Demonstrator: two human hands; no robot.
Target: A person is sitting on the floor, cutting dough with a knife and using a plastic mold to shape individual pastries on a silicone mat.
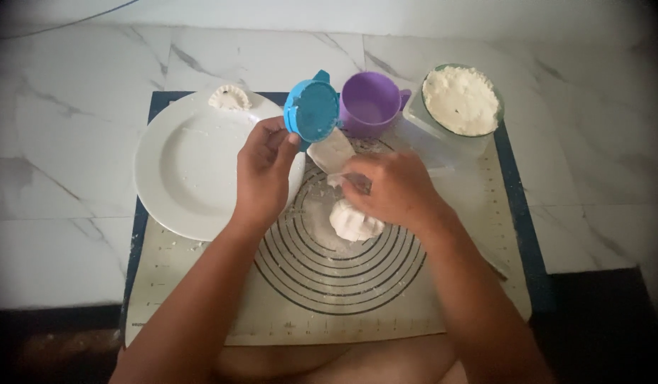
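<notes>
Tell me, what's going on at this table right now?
A person is working dough on a baking mat. The left hand holds up a blue round dumpling press, while the right hand pinches a bit of dough above a dough lump. One shaped dumpling sits on the white plate. A purple cup and a bowl of flour stand behind.

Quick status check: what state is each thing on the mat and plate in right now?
Blue dumpling press: held up by left hand.
Right hand: pinching a thin dough piece.
Dough lump: resting on the baking mat.
White plate: holds one folded dumpling.
Purple cup: upright, contents unclear.
Flour bowl: full.
</notes>
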